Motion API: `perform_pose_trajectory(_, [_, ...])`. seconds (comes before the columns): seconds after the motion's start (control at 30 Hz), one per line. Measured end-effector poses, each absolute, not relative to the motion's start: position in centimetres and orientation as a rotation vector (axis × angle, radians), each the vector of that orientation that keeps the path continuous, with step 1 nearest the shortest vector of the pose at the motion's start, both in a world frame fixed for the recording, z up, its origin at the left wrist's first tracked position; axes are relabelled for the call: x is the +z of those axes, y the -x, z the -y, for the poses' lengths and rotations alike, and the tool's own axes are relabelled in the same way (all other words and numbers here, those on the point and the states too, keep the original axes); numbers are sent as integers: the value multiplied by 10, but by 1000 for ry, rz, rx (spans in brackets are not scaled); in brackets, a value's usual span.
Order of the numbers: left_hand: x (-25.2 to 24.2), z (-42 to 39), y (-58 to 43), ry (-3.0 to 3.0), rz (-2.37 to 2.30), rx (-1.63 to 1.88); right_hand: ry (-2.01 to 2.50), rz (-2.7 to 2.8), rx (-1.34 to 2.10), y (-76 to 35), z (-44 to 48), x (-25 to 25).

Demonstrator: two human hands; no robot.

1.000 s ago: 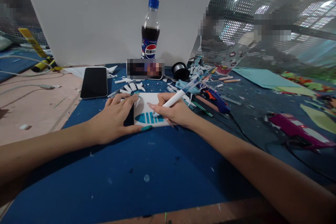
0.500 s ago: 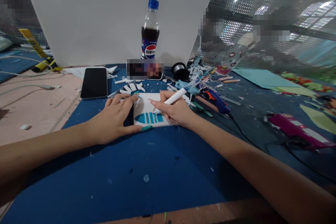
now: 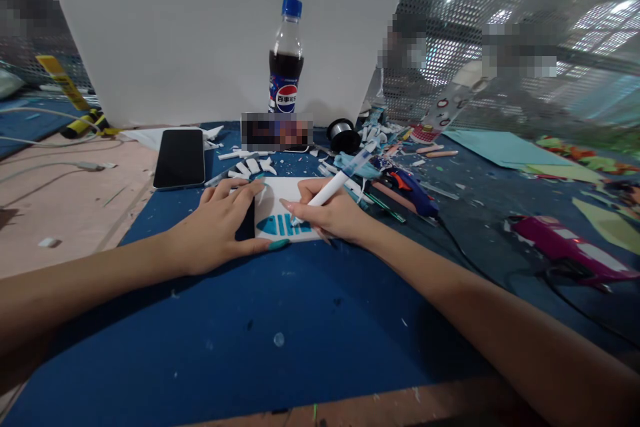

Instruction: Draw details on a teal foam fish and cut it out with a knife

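Observation:
On the blue mat [image 3: 260, 320] lies a small white board [image 3: 280, 190] bearing a teal pattern [image 3: 280, 224] with a pointed end and several upright bars. My left hand [image 3: 220, 223] rests over the board's left side, fingers spread, with the thumb along its near edge and fingertips at the far edge. A white marker pen [image 3: 327, 188] with a clear blue end is gripped in my right hand [image 3: 333, 207]. Its tip meets the board at the teal bars. My right hand's side leans on the board's right part and hides it.
Behind the board stand a cola bottle [image 3: 286, 73], a phone showing a picture [image 3: 275, 132] and a wire spool [image 3: 343, 136]. A dark phone [image 3: 180, 159] lies left. White scraps [image 3: 253, 165], a blue glue gun [image 3: 410, 190] and a magenta tool [image 3: 575, 250] with cords are around.
The marker tip has moved slightly down onto the teal bars, and the pen stands a little steeper. My right fingers have shifted with it. My left hand stays in place.

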State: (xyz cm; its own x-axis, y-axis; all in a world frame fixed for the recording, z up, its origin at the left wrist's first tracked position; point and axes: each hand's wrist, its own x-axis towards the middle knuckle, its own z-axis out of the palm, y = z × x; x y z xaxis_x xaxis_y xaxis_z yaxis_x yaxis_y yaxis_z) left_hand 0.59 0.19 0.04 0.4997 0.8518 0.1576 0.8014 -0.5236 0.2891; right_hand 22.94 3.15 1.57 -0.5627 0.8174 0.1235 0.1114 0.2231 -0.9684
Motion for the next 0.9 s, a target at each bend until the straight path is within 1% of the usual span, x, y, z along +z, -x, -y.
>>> perform_pose_trajectory(0.27, [3,-1,-7,-2551,-1444,372,886,1831,1345,-229,-32,17])
perform_pose_trajectory(0.4, [2,-2,-6,-2559,-1435,382,883,1819,1388,-229,-32,18])
perform_pose_trajectory(0.7, [-2,-2,-5,-2574,-1440,397,907,1838,1346,-229,-31,18])
perform_pose_trajectory(0.9, [0,-3,-6,-2562,-1449,374,838,1877,1356,-229,-30,19])
